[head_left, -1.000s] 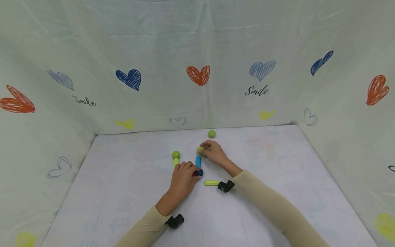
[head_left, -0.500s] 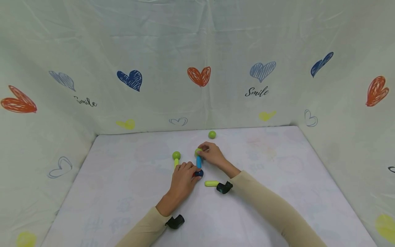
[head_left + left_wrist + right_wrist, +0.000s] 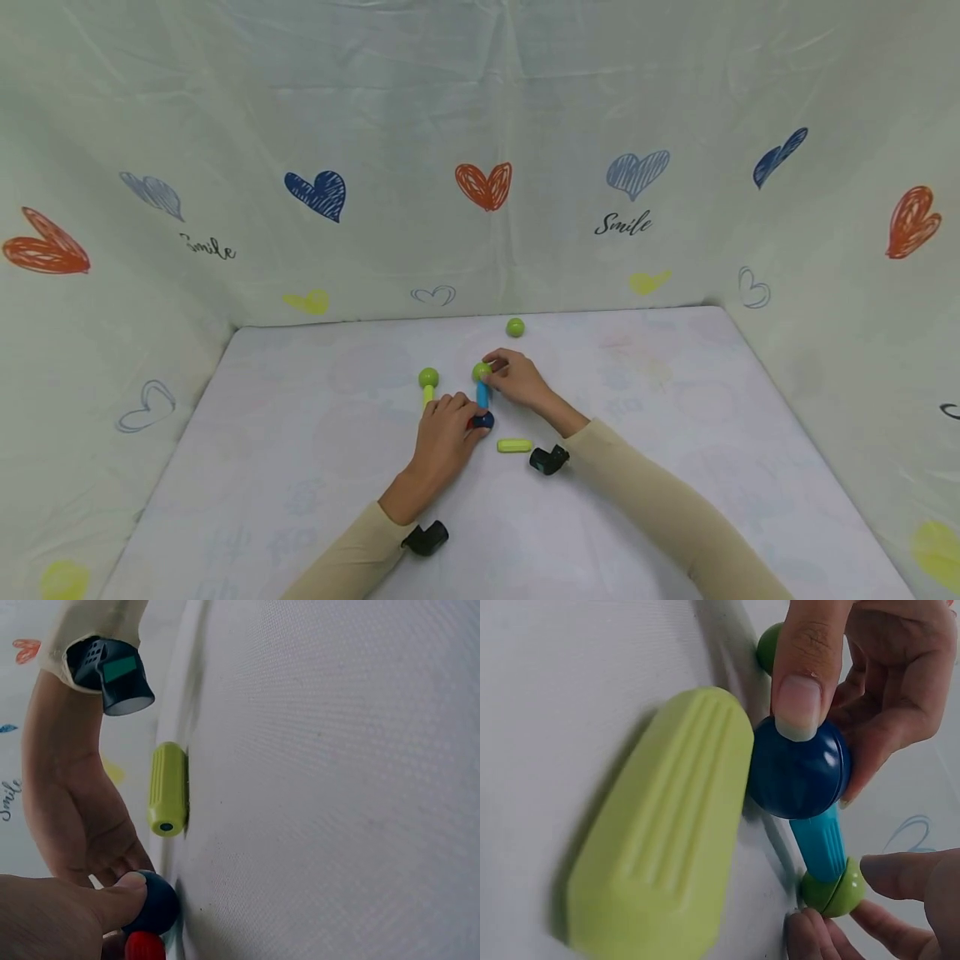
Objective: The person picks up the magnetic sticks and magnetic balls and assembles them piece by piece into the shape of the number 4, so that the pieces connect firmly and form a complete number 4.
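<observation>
My left hand (image 3: 445, 433) grips a dark blue ball (image 3: 799, 772) between thumb and fingers. A light blue rod (image 3: 821, 844) runs from that ball away from me, and a red rod (image 3: 145, 946) shows beside it, partly under the hand. At the far end of the light blue rod sits a green ball (image 3: 840, 889), pinched by my right hand (image 3: 517, 379); ball and rod touch. Left of these, a second green ball (image 3: 428, 377) tops a yellow-green rod (image 3: 428, 395), whose near end the left hand hides.
One loose yellow-green rod (image 3: 514, 446) lies near my right wrist camera (image 3: 549, 459). Another green ball (image 3: 515, 327) rests close to the table's back edge. A white curtain printed with hearts surrounds the white table (image 3: 637, 517) at back and sides.
My right hand has shifted slightly left and toward me, bringing the pinched green ball down against the light blue rod's end. The left hand stays on the dark blue ball.
</observation>
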{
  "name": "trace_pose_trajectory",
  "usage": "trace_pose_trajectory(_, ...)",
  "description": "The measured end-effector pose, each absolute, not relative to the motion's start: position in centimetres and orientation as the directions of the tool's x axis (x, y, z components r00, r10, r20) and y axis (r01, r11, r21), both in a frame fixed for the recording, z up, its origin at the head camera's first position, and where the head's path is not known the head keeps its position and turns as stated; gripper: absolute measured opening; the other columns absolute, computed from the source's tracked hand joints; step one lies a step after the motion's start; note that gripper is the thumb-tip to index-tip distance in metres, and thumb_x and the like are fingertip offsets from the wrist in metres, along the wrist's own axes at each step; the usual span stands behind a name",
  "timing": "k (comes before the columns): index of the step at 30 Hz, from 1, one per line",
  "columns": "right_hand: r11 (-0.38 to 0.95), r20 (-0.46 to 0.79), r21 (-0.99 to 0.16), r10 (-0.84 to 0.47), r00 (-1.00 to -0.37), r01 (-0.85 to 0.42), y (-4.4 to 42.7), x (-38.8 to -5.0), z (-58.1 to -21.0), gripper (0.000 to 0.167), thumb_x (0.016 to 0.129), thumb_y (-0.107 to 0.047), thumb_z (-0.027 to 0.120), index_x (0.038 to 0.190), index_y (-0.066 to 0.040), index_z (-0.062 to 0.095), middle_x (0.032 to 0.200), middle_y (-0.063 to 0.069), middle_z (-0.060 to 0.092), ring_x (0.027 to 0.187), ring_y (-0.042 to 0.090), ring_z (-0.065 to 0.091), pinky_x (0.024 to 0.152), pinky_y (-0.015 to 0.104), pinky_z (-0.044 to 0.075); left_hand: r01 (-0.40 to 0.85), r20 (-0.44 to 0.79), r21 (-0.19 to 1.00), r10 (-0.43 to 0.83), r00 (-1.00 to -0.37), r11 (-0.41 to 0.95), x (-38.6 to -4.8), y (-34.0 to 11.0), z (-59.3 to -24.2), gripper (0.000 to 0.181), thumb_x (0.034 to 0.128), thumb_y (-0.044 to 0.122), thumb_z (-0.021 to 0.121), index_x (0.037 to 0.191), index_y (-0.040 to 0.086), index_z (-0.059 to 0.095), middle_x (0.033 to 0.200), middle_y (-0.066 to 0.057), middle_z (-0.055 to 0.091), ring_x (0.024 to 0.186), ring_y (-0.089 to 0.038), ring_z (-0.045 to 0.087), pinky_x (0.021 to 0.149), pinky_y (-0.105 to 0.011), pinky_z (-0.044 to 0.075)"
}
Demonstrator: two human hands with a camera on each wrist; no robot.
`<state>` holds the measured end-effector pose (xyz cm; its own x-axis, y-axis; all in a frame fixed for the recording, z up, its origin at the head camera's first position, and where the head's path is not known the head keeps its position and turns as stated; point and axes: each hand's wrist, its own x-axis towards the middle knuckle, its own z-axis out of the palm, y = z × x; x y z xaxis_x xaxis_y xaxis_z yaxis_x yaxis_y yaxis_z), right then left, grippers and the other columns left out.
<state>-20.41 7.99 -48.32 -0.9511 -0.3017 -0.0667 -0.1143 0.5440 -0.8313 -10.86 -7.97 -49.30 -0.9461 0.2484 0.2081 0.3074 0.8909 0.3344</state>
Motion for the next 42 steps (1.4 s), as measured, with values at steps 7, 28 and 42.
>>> trace_pose_trajectory(7, 0.553, -0.05, -0.824, -0.291, -0.955, -0.125, 9.3, -18.8, -48.5, 0.035, 0.096, -0.003, 0.072, 0.13, -0.002, 0.065, 0.117, 0.016, 0.07, 0.106, 0.032, 0.07, 0.085, 0.04, 0.06, 0.29, 0.183, 0.34, 0.239, -0.954, 0.895, -11.0, -7.9, -49.3, 0.028, 0.0889, 0.025, 0.088, 0.112, 0.013, 0.079, 0.102, -0.002, 0.067, 0.101, -0.023, 0.061, 0.099, -0.047, 0.05)
trace_pose_trajectory(28, 0.614, -0.024, -0.693, -0.542, -0.84, -0.378, 12.5, -12.0, -48.7, 0.027, 0.091, -0.004, 0.082, 0.117, -0.005, 0.072, 0.11, 0.003, 0.072, 0.096, 0.019, 0.066, 0.087, 0.035, 0.056, 0.319, 0.234, 0.365, 0.245, -0.941, 0.875, -10.7, -8.3, -49.4, 0.027, 0.088, 0.023, 0.089, 0.111, 0.012, 0.08, 0.104, -0.001, 0.069, 0.101, -0.023, 0.062, 0.096, -0.045, 0.049)
trace_pose_trajectory(42, 0.592, -0.029, -0.728, -0.53, -0.847, -0.345, 12.1, -11.6, -49.1, 0.023, 0.092, 0.004, 0.077, 0.114, -0.005, 0.074, 0.102, 0.002, 0.073, 0.09, 0.015, 0.068, 0.08, 0.029, 0.056, 0.423, 0.207, 0.397, 0.37, -0.906, 0.815, -11.7, -9.5, -48.9, 0.027, 0.0869, 0.015, 0.089, 0.113, 0.012, 0.08, 0.104, -0.002, 0.073, 0.099, -0.023, 0.062, 0.092, -0.044, 0.047)
